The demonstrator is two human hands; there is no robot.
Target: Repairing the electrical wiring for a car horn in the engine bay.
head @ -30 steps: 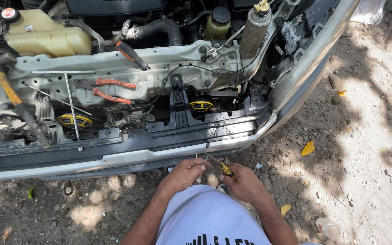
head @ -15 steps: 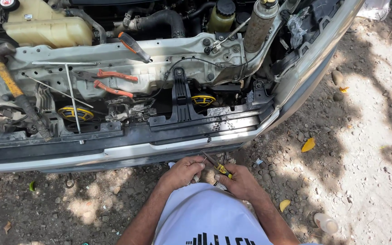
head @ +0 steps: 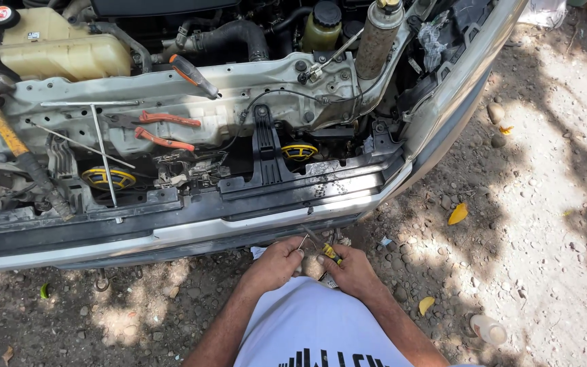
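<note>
Both hands work low beneath the car's silver front bumper (head: 191, 234). Left hand (head: 276, 264) pinches a thin metal wire (head: 302, 242); right hand (head: 351, 268) clamps a small yellow-handled tool (head: 331, 254).

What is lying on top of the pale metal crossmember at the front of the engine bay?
On the crossmember: red-handled pliers, an orange-gripped tool, and a T-shaped wrench hanging down across it. The surface beneath these tools is covered.

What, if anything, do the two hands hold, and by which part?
The right hand holds a small screwdriver by its yellow-and-black handle. The left hand pinches a thin wire by its lower end.
</note>
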